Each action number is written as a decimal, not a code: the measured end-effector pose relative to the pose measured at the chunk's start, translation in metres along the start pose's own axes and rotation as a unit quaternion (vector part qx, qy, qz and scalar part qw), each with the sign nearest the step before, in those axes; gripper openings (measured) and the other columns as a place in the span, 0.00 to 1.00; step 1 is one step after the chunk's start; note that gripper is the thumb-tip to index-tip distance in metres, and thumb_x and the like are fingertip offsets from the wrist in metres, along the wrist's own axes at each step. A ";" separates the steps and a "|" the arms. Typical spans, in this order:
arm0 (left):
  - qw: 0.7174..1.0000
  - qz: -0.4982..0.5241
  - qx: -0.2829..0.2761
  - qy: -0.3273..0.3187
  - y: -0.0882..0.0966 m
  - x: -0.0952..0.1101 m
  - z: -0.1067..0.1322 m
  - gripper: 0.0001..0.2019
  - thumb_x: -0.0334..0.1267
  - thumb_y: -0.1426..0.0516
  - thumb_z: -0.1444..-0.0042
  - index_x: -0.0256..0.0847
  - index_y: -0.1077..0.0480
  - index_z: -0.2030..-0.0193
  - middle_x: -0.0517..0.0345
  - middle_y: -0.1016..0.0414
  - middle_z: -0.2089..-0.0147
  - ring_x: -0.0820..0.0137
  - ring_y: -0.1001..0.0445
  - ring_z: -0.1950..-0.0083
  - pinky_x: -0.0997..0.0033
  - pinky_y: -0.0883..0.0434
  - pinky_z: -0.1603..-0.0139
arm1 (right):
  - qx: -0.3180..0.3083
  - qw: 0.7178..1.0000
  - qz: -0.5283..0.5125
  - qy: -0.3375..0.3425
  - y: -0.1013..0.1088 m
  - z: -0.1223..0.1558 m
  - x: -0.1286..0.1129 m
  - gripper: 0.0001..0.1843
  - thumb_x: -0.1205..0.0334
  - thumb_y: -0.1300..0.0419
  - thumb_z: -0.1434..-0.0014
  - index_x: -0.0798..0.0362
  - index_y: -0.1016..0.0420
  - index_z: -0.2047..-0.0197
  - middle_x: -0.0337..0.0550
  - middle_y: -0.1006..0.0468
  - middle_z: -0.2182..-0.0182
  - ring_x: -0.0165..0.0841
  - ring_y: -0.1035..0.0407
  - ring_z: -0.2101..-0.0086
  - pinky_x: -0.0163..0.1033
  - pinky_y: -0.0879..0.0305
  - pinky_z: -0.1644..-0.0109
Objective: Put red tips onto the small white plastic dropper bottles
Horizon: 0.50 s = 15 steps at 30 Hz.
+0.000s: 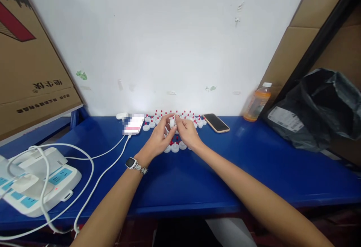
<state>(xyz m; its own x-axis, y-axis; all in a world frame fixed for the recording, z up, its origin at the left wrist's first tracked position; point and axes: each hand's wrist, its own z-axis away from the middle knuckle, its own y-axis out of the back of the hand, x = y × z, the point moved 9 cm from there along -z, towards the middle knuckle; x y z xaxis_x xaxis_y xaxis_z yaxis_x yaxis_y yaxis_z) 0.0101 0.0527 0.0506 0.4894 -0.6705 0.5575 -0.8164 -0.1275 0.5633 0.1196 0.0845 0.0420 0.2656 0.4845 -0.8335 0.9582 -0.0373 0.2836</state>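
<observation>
Both forearms reach forward from the near edge over the blue table (254,171), and the left wrist wears a watch (131,163). Far along the middle of the table, the left hand (159,137) and the right hand (187,132) meet, fingertips pinched together on a small white cap (172,122) held just above the table; both hands are closed around it in a light fingertip grip, though the piece is too small to tell exactly how each finger sits. Around and beyond the hands lies a cluster of similar white caps with red tips (186,116), some in a row near the wall, and a few more white caps (175,148) lie just on the near side of the hands. Judging by its size, the held piece looks very light, rigid plastic, smooth enough to slip, so a pinch on its round sides between thumb and forefinger seems the surest hold; the red tip appears thin and is probably best left unsqueezed. To the left of the cluster a phone (134,123) lies plugged into a white cable (98,171) that runs to a power strip (36,186) at the near left. Right of the cluster lies a second phone (216,122), then an orange drink bottle (257,103) against the wall and a dark plastic bag (318,107) at far right. Cardboard boxes (31,66) lean at left.
</observation>
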 end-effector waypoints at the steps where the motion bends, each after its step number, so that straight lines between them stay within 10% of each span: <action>1: 1.000 0.002 0.001 -0.002 -0.001 0.001 0.000 0.21 0.44 0.51 0.32 0.41 0.44 0.35 0.53 0.30 0.54 0.69 0.31 0.60 0.68 0.31 0.56 | 0.010 1.000 -0.010 -0.002 0.000 0.001 0.000 0.30 0.39 0.56 0.34 0.50 0.46 0.81 0.34 0.45 0.83 0.27 0.49 0.79 0.35 0.53 0.74; 15: 0.998 0.064 0.010 0.012 -0.010 0.004 -0.002 0.15 0.46 0.54 0.31 0.43 0.45 0.42 0.55 0.33 0.58 0.68 0.31 0.60 0.66 0.31 0.55 | 0.122 0.992 0.009 -0.022 0.011 0.010 0.001 0.30 0.42 0.58 0.33 0.50 0.48 0.82 0.37 0.44 0.84 0.28 0.48 0.79 0.37 0.52 0.75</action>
<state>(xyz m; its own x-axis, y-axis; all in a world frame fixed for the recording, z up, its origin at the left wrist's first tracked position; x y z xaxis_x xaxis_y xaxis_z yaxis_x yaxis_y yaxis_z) 0.0209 0.0527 0.0489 0.3880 -0.6651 0.6381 -0.8784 -0.0573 0.4745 0.1315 0.0762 0.0392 0.2821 0.4434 -0.8507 0.9490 -0.2593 0.1795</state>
